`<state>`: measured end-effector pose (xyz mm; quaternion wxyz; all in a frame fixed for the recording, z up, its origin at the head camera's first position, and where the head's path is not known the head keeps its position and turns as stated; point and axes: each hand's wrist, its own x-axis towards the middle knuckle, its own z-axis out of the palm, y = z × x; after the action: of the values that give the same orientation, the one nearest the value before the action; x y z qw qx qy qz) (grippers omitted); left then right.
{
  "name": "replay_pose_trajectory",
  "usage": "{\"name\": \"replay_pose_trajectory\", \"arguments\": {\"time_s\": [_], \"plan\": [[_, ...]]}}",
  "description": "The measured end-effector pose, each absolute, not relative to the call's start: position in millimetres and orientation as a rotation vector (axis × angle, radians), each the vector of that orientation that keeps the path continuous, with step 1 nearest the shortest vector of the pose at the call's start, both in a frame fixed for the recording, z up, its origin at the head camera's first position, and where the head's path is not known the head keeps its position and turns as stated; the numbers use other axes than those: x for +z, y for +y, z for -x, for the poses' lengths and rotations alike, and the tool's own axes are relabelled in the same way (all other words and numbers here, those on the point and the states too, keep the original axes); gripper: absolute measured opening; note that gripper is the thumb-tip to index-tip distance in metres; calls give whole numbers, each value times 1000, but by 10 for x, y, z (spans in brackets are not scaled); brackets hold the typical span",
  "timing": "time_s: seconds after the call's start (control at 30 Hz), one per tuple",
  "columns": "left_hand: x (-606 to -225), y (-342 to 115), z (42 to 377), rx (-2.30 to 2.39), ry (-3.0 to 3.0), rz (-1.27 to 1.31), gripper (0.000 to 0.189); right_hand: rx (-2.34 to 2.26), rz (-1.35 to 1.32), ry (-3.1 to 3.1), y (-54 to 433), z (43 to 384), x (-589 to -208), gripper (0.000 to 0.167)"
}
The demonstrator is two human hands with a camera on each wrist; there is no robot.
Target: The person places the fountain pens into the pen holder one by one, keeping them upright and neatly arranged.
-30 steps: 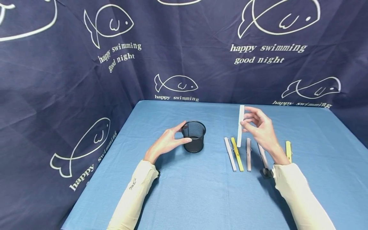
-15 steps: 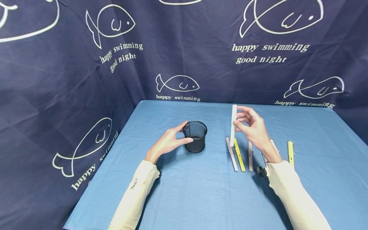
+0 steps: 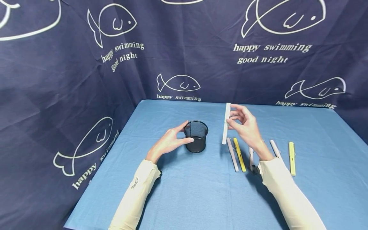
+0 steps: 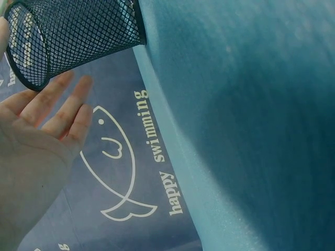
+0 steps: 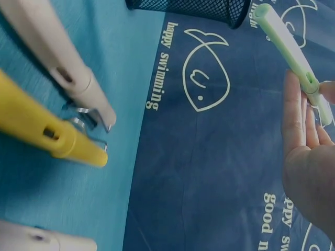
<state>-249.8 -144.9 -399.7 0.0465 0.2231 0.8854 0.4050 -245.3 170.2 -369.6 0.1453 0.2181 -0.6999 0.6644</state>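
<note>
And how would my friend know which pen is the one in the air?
On the blue table, find the black mesh cup, then look right to the person's right hand. It pinches a slim, pale pen. That one is held up above the table, while the other pens lie down.

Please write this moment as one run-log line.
left hand: holds black mesh cup | right hand: pinches pale pen aloft | table: other pens lying

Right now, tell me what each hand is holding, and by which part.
The right hand pinches a pale pen by its upper part, toward the clip end. The left hand holds the black mesh cup near its rim.
</note>
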Motion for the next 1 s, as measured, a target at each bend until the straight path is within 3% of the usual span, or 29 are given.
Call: {"name": "replay_pose_trajectory", "arguments": {"time_s": [1.0], "plan": [[-4016,-1445,2512,1231,2731,-710,86,1930,-667,-1978,1310,2535,-3669,51]]}}
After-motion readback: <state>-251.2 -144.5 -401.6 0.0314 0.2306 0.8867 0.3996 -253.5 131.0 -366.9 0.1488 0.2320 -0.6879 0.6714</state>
